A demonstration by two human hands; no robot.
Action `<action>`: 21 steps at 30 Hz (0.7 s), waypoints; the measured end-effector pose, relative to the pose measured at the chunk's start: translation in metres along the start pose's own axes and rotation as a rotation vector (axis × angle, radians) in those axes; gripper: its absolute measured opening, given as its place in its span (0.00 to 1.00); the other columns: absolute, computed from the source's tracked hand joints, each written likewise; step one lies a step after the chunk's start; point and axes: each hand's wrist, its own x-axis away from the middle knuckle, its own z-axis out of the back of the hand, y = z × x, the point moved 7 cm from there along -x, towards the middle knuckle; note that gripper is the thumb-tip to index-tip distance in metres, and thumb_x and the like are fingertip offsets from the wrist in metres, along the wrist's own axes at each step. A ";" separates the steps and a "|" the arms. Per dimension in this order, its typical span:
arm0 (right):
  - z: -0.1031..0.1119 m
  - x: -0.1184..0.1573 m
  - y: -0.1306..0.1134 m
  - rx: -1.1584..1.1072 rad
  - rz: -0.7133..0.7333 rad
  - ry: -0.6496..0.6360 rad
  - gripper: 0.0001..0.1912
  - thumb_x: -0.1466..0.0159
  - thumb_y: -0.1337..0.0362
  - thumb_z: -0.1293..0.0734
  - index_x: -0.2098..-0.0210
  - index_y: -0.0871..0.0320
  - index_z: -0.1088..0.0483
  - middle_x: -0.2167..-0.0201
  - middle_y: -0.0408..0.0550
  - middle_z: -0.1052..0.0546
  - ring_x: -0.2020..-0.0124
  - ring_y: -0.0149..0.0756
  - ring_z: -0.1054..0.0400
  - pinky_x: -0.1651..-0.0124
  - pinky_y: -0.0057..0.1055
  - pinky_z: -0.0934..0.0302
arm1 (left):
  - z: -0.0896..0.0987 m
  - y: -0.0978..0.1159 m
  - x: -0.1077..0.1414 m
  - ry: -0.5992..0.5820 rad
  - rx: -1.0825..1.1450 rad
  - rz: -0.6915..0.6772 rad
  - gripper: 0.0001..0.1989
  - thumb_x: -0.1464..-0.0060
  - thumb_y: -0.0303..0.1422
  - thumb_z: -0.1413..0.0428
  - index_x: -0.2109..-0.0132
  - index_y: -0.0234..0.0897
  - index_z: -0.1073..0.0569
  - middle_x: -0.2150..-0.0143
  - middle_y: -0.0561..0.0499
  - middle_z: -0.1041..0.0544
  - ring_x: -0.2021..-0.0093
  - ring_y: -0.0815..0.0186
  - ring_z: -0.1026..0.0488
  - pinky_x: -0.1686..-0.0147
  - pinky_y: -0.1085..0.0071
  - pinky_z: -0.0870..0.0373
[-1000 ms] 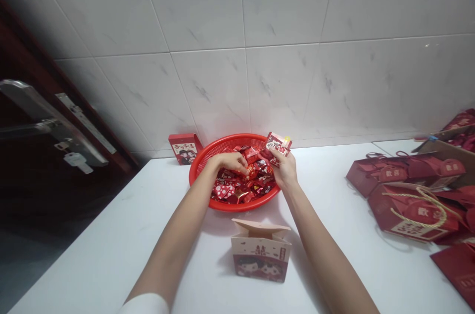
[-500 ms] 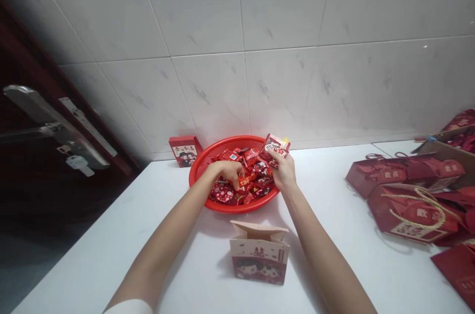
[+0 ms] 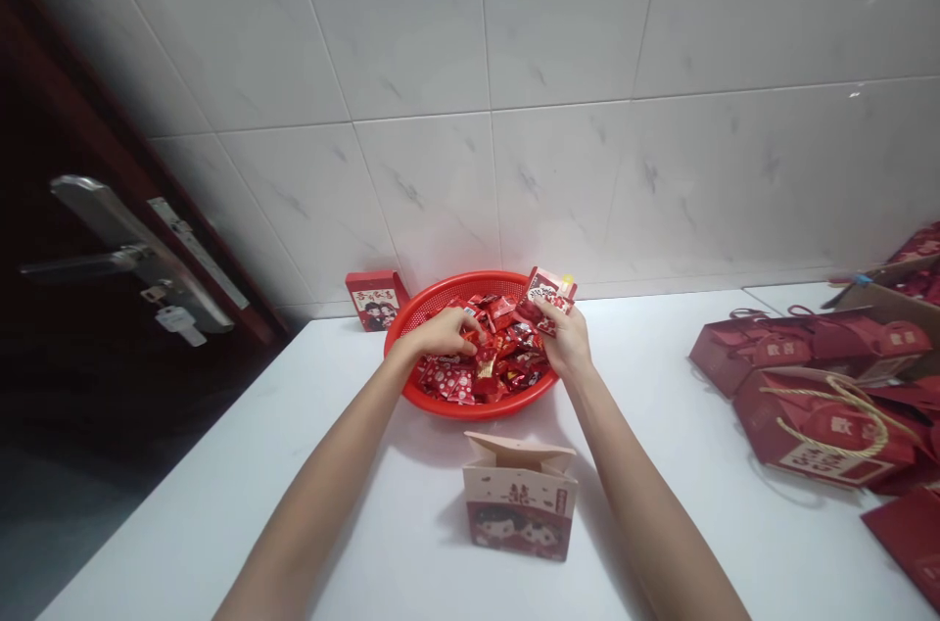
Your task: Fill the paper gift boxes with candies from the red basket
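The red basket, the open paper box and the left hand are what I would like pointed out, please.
Red basket (image 3: 470, 409): head view, on its front rim.
Open paper box (image 3: 520, 509): head view, on its printed front.
Left hand (image 3: 441, 332): head view, on the back of the hand.

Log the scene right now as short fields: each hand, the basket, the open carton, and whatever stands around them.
left hand: among the wrapped sweets, fingers bent; grip unclear
right hand: holding small printed packets at the basket's right side
basket: red, holding many wrapped sweets
open carton: upright on the white table, nearer the camera than the basket
back left: small red box standing near the tiled wall
far right: red gift boxes, one with a gold cord handle
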 end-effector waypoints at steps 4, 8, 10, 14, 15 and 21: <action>-0.002 0.000 0.003 0.040 -0.087 -0.083 0.15 0.55 0.69 0.20 0.68 0.60 0.24 0.72 0.43 0.18 0.70 0.36 0.23 0.60 0.32 0.25 | 0.010 -0.003 0.020 0.079 0.267 -0.034 0.14 0.62 0.34 0.37 0.64 0.35 0.18 0.67 0.50 0.19 0.62 0.58 0.25 0.63 0.68 0.31; -0.004 0.002 0.007 0.086 -0.196 -0.144 0.16 0.56 0.67 0.20 0.68 0.59 0.23 0.72 0.44 0.17 0.70 0.37 0.23 0.63 0.31 0.26 | 0.011 -0.002 0.040 0.147 0.414 -0.021 0.13 0.63 0.35 0.34 0.66 0.36 0.18 0.63 0.48 0.18 0.58 0.57 0.25 0.58 0.65 0.30; -0.007 0.005 0.006 0.089 -0.220 -0.184 0.17 0.57 0.67 0.20 0.68 0.59 0.23 0.72 0.44 0.17 0.69 0.38 0.23 0.63 0.32 0.26 | 0.013 -0.001 0.048 0.206 0.465 -0.015 0.12 0.61 0.36 0.34 0.66 0.37 0.17 0.63 0.47 0.17 0.59 0.58 0.24 0.58 0.65 0.31; -0.026 0.021 0.000 0.125 -0.247 -0.341 0.16 0.56 0.65 0.19 0.68 0.59 0.22 0.70 0.45 0.17 0.68 0.38 0.23 0.60 0.32 0.27 | 0.017 0.004 0.058 0.344 0.617 -0.013 0.13 0.60 0.38 0.34 0.65 0.37 0.17 0.63 0.48 0.17 0.62 0.61 0.25 0.60 0.66 0.31; -0.032 0.027 0.000 0.152 -0.264 -0.396 0.16 0.55 0.65 0.19 0.68 0.60 0.22 0.69 0.46 0.17 0.67 0.37 0.23 0.60 0.31 0.28 | 0.018 0.007 0.060 0.370 0.654 -0.022 0.14 0.60 0.38 0.34 0.64 0.37 0.17 0.63 0.48 0.17 0.63 0.61 0.25 0.59 0.67 0.31; -0.059 0.059 -0.003 0.283 -0.360 -0.584 0.17 0.53 0.64 0.20 0.64 0.61 0.23 0.70 0.47 0.18 0.71 0.36 0.24 0.68 0.29 0.29 | 0.013 0.043 0.068 0.485 0.875 -0.138 0.15 0.61 0.38 0.31 0.65 0.35 0.17 0.66 0.48 0.18 0.66 0.63 0.25 0.62 0.69 0.31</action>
